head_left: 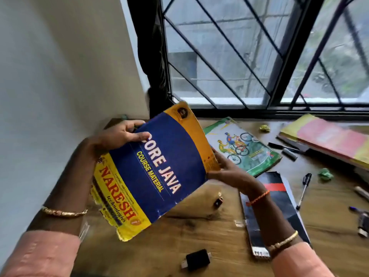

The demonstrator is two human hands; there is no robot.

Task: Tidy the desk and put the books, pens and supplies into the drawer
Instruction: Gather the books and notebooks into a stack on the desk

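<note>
both hands grip the java book edges above the desk.

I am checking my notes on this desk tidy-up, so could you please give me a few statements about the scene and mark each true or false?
1. Both hands hold the Core Java book above the desk. True: the left hand grips its upper left edge and the right hand grips its right edge.
2. The cyclists book stands upright against the window. False: it lies flat on the desk.
3. A crumpled green paper ball lies on the desk right of the black-capped pen. True.
4. The black binder clip is clamped onto the Core Java book. False: it lies loose on the desk near the front edge.
5. The black and red book is held in the right hand. False: it lies on the desk under the right forearm.
</note>
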